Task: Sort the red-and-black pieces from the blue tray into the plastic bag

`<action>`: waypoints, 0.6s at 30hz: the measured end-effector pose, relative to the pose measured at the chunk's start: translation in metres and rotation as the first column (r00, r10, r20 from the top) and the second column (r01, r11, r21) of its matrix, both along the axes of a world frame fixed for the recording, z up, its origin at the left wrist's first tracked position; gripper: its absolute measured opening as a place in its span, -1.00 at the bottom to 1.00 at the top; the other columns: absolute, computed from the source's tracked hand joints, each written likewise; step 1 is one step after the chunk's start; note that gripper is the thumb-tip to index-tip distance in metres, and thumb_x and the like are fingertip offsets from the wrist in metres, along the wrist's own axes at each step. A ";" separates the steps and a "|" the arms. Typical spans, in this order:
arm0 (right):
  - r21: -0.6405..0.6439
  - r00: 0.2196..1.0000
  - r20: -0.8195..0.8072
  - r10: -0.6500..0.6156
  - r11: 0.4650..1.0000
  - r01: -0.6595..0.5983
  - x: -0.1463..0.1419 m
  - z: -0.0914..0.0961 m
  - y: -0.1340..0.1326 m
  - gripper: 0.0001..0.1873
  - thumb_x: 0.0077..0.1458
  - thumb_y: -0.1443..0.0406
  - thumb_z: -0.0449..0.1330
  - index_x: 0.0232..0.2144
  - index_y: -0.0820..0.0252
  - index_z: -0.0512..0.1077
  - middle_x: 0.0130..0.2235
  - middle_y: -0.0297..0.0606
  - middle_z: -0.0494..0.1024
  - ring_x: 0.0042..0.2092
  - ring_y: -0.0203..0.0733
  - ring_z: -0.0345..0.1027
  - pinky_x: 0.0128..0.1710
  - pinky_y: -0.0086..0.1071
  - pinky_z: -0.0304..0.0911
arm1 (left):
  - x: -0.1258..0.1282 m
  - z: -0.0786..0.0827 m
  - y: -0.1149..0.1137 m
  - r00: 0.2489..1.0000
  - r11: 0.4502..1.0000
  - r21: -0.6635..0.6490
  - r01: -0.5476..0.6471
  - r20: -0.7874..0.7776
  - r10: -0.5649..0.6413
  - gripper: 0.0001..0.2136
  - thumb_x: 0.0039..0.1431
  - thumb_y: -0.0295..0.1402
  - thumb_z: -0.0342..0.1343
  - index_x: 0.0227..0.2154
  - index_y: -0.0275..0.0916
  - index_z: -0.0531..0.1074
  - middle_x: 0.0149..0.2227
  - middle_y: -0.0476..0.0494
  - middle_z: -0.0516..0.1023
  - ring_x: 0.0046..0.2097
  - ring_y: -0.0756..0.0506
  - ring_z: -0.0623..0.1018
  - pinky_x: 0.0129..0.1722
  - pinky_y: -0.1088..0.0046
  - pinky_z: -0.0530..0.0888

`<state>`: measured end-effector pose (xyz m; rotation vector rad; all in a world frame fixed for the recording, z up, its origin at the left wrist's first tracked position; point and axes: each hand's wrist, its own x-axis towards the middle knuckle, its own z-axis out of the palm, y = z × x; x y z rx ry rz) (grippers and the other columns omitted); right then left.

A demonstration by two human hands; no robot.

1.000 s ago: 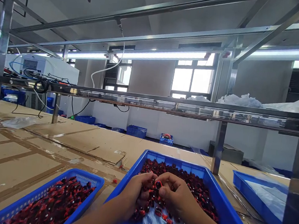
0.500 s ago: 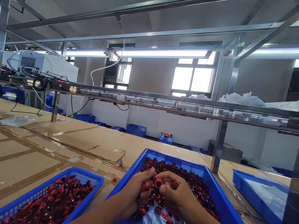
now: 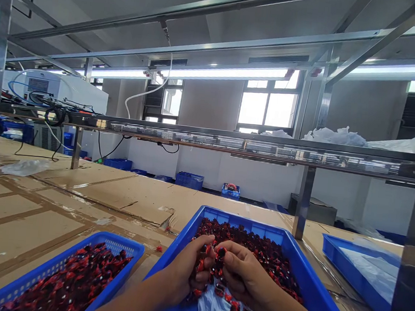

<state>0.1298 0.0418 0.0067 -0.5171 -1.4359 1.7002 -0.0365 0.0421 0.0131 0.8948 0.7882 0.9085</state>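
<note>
Though together, left hand and right hand curled around small dark-red parts in a blue tray

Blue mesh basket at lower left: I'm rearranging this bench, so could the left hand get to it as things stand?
Probably yes. The left hand is cupped among the red-and-black parts in the blue plastic tray, and the blue mesh basket sits beyond its left rim. Only that rim intervenes.

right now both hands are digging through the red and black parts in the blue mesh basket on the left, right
No: the left hand and right hand are among the red and black parts in the blue tray, not the mesh basket, as the head view shows.
</note>
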 end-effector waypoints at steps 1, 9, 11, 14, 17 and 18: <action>0.002 1.000 0.003 0.008 1.000 -0.008 0.000 -0.001 0.001 -0.58 0.00 0.02 0.34 -0.24 0.19 0.39 -0.76 -0.64 0.16 -0.74 -0.53 -0.26 -0.78 -0.61 -0.26 | 0.001 0.000 0.000 1.000 1.000 0.009 -0.012 -0.028 0.012 -0.59 -0.02 0.03 0.15 -0.56 -0.22 0.22 -0.65 0.15 0.12 -0.68 0.12 0.06 -0.63 0.53 -0.11; 0.040 0.999 -0.021 0.027 0.999 -0.026 0.003 -0.001 0.002 -0.60 0.05 0.04 0.31 -0.22 0.18 0.37 -0.77 -0.66 0.11 -0.74 -0.51 -0.29 -0.78 -0.60 -0.25 | 0.003 0.007 -0.005 0.997 0.994 0.113 -0.001 -0.080 0.010 -0.50 -0.11 0.10 0.25 -0.56 -0.22 0.18 -0.64 0.17 0.10 -0.67 0.14 0.00 -0.63 0.52 -0.16; 0.039 0.999 -0.017 0.028 0.999 -0.027 0.004 0.001 0.001 -0.61 0.05 0.04 0.31 -0.23 0.19 0.37 -0.77 -0.66 0.10 -0.74 -0.51 -0.29 -0.78 -0.59 -0.26 | 0.002 0.007 -0.005 0.998 0.994 0.108 -0.005 -0.061 0.012 -0.49 -0.13 0.07 0.28 -0.58 -0.21 0.15 -0.65 0.18 0.09 -0.67 0.15 0.00 -0.63 0.53 -0.15; 0.043 1.000 -0.008 0.025 0.999 -0.024 0.005 0.004 0.000 -0.62 0.07 0.05 0.30 -0.23 0.19 0.37 -0.76 -0.65 0.10 -0.74 -0.51 -0.28 -0.78 -0.59 -0.27 | 0.003 0.005 -0.004 1.000 0.994 0.109 -0.004 -0.020 0.006 -0.50 -0.15 0.05 0.30 -0.56 -0.23 0.18 -0.64 0.18 0.13 -0.67 0.16 0.01 -0.63 0.54 -0.15; 0.044 0.999 0.012 0.032 0.998 -0.033 0.007 0.007 0.000 -0.64 0.08 0.05 0.28 -0.25 0.21 0.38 -0.76 -0.63 0.12 -0.74 -0.51 -0.28 -0.78 -0.58 -0.29 | 0.002 0.004 -0.002 0.999 0.997 0.080 -0.021 -0.024 0.023 -0.49 -0.14 0.07 0.29 -0.57 -0.22 0.17 -0.65 0.18 0.13 -0.69 0.16 0.02 -0.65 0.54 -0.15; 0.047 0.999 0.012 0.033 0.998 -0.033 0.007 0.008 0.000 -0.65 0.09 0.05 0.27 -0.27 0.21 0.37 -0.76 -0.62 0.12 -0.74 -0.51 -0.28 -0.78 -0.58 -0.29 | 0.002 0.004 -0.001 0.999 0.997 0.066 -0.034 -0.018 0.035 -0.49 -0.14 0.07 0.29 -0.57 -0.22 0.17 -0.65 0.18 0.13 -0.70 0.16 0.02 -0.65 0.54 -0.15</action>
